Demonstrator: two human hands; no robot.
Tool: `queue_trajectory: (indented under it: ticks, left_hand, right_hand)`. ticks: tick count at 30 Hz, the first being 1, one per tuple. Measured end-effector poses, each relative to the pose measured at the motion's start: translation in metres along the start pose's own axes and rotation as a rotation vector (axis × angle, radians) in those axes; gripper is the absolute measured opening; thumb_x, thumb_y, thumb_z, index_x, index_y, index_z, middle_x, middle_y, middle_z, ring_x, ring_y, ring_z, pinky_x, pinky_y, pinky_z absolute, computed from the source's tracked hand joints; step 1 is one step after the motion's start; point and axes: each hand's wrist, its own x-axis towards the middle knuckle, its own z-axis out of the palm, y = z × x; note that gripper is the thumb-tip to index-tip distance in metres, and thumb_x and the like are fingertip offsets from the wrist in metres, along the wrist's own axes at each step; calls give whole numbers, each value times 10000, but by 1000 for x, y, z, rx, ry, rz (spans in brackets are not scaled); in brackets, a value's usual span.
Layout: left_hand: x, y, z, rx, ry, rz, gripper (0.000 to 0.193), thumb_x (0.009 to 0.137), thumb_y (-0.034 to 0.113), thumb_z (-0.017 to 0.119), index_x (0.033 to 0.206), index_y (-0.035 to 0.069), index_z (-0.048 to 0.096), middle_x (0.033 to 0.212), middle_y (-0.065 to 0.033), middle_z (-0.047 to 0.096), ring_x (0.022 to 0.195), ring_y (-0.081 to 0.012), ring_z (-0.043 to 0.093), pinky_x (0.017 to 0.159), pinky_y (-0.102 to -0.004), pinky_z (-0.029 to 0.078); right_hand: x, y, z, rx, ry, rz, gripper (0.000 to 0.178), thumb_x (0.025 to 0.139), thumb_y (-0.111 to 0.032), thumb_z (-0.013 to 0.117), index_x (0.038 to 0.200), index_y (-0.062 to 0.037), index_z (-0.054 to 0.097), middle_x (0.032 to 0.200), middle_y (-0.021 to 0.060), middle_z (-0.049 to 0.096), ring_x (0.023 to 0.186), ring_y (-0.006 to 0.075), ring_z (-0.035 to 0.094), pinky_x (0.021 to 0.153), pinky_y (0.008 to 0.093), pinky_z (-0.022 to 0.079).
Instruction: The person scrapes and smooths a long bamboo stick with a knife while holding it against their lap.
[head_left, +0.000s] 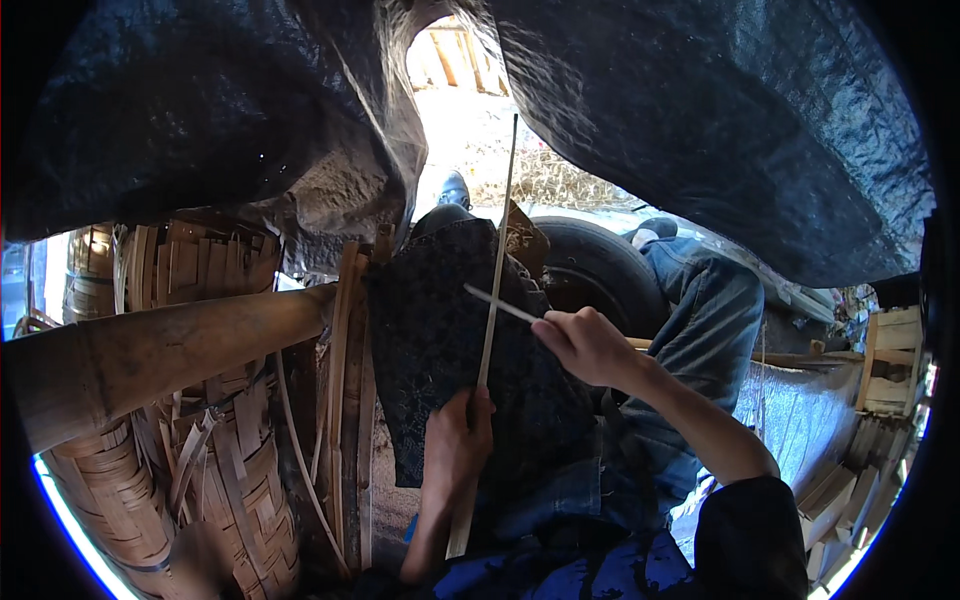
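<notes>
A long, thin bamboo strip (497, 270) runs upright over my lap, its far end pointing at the bright opening. My left hand (460, 435) is closed round its lower part, and the near end shows below the hand. My right hand (590, 345) is closed on a slim knife (512, 308). Its pale, narrow blade crosses the strip at a slant; whether it touches the strip I cannot tell. The knife's handle is hidden in my fingers. Beneath both hands a dark patterned cloth (420, 320) covers my lap.
A thick bamboo pole (170, 355) juts in from the left, above woven bamboo baskets (110, 500). Split slats (350, 400) stand beside my left arm. A black tyre (600, 265) lies beyond my lap. Dark sheeting (700, 120) hangs overhead. Wood pieces (850, 500) are stacked at right.
</notes>
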Motion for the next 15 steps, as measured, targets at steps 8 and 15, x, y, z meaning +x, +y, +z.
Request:
queue_trajectory:
  ticks: [8, 15]
  left_hand:
    - [-2, 2, 5, 151, 66, 96, 226, 920, 205, 494, 887, 21, 621, 721, -208, 639, 718, -393, 638, 630, -452, 498]
    - [-1, 2, 4, 118, 72, 106, 243, 924, 217, 495, 881, 16, 623, 727, -195, 646, 732, -384, 645, 632, -436, 503]
  right_hand:
    - [27, 15, 3, -465, 11, 40, 457, 959, -383, 456, 691, -28, 562, 536, 174, 570, 519, 338, 616, 470, 442, 499]
    - [29, -3, -15, -288, 50, 87, 446, 969, -357, 445, 714, -14, 571, 532, 188, 565, 503, 342, 614, 451, 429, 478]
